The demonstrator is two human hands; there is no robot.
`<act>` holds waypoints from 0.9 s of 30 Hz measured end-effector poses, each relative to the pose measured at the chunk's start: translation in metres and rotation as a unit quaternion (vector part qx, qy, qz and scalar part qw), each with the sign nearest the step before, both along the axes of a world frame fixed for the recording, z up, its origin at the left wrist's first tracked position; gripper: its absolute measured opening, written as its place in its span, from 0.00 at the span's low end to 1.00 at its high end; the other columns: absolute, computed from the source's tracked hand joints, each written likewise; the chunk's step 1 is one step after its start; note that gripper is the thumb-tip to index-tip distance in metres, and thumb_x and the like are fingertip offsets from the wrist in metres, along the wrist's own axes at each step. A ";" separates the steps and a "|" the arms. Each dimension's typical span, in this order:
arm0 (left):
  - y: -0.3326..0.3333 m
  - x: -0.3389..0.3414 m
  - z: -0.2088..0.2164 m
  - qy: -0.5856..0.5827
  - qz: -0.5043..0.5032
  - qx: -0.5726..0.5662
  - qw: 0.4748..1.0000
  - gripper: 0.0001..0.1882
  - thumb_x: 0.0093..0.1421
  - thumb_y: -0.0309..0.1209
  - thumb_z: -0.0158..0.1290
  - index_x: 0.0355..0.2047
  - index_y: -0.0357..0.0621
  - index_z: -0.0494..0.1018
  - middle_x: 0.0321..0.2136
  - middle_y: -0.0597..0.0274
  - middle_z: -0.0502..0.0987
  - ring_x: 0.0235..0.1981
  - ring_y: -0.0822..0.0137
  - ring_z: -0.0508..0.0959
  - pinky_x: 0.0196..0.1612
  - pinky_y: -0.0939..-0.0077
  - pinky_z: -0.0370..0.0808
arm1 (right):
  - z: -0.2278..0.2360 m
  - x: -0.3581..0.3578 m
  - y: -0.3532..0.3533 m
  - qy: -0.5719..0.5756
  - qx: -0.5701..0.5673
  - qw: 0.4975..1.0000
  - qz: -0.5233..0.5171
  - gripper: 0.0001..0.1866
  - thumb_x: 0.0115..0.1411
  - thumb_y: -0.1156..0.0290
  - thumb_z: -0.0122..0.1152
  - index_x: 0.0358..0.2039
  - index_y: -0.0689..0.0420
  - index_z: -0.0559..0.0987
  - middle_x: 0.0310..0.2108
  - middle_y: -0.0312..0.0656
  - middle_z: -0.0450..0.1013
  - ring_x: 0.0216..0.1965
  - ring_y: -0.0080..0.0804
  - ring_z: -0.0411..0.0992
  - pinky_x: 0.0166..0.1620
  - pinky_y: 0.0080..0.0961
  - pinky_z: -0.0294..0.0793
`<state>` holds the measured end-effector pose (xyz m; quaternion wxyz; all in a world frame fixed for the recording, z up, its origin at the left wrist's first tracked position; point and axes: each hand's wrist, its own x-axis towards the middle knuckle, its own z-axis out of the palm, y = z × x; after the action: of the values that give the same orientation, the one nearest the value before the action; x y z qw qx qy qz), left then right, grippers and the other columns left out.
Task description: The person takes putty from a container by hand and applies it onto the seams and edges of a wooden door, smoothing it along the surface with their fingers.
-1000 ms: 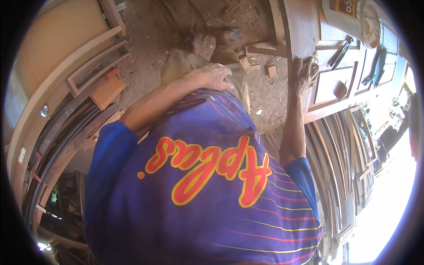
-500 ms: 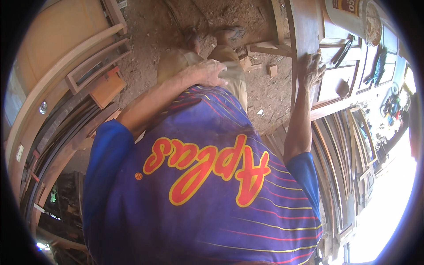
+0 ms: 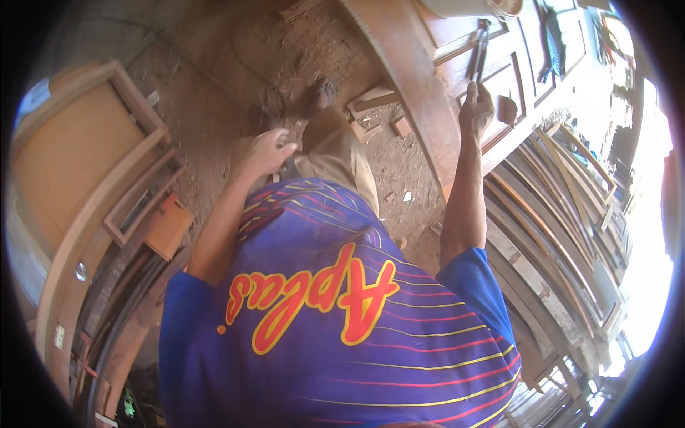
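My right hand (image 3: 477, 113) is over a wooden panelled door (image 3: 403, 64) lying at the right. Its fingers are curled together at the lower ends of a dark tool with two long, thin handles (image 3: 482, 50). Whether they grip those handles or some small thing cannot be made out. Just right of the hand lies a rounded brown piece (image 3: 506, 110). My left hand (image 3: 267, 152) is above my tan trousers (image 3: 339, 146) at the waist, thumb and fingers apart, with nothing visible in it. A dark grey strap-like thing (image 3: 289, 170) shows beside it.
A pale container (image 3: 460, 6) and a blue-and-black item (image 3: 552, 46) rest on the door. Wood offcuts (image 3: 401, 127) lie on the dirt floor (image 3: 207, 85). Stacked boards (image 3: 546, 228) stand at the right, and a framed wooden panel (image 3: 78, 135) at the left.
The view has turned. My right hand has moved from the door's near edge inward to the two-handled tool, its fingers now curled. My left hand has lifted and shifted left on my lap.
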<state>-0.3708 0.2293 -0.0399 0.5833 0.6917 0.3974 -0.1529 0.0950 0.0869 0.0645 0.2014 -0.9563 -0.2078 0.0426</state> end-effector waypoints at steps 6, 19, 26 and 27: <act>-0.008 -0.102 -0.045 0.084 0.076 0.096 0.989 0.34 0.65 0.50 0.60 0.61 0.34 0.75 0.53 0.35 0.82 0.57 0.41 0.81 0.62 0.54 0.75 | 0.099 0.018 0.102 -0.179 0.180 0.957 0.137 0.19 0.71 0.58 0.63 0.52 0.60 0.85 0.48 0.49 0.84 0.48 0.42 0.82 0.54 0.37 0.78; -0.070 -0.171 -0.072 0.134 0.376 -0.066 0.915 0.31 0.70 0.47 0.56 0.58 0.30 0.77 0.55 0.42 0.82 0.57 0.53 0.81 0.60 0.62 0.75 | 0.042 0.067 0.296 -0.038 -0.471 0.671 0.571 0.15 0.70 0.61 0.57 0.44 0.56 0.88 0.38 0.49 0.84 0.41 0.39 0.81 0.46 0.38 0.79; -0.124 -0.130 -0.039 0.124 0.402 -0.007 0.907 0.33 0.70 0.47 0.54 0.62 0.27 0.74 0.55 0.42 0.82 0.57 0.53 0.81 0.60 0.64 0.75 | 0.034 0.094 0.295 0.036 -0.380 0.695 0.609 0.16 0.69 0.59 0.58 0.46 0.56 0.87 0.42 0.49 0.83 0.44 0.39 0.81 0.50 0.39 0.79; -0.126 -0.129 -0.041 0.129 0.406 -0.009 0.905 0.33 0.70 0.47 0.54 0.62 0.26 0.73 0.54 0.42 0.82 0.56 0.54 0.82 0.59 0.64 0.76 | 0.038 0.101 0.293 0.044 -0.365 0.702 0.610 0.16 0.69 0.59 0.58 0.46 0.56 0.87 0.42 0.49 0.83 0.45 0.39 0.81 0.51 0.39 0.79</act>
<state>-0.4997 0.1028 -0.0806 0.5447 0.4396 0.7141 0.0058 0.1964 0.3796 0.1025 -0.2246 -0.6157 -0.7051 0.2708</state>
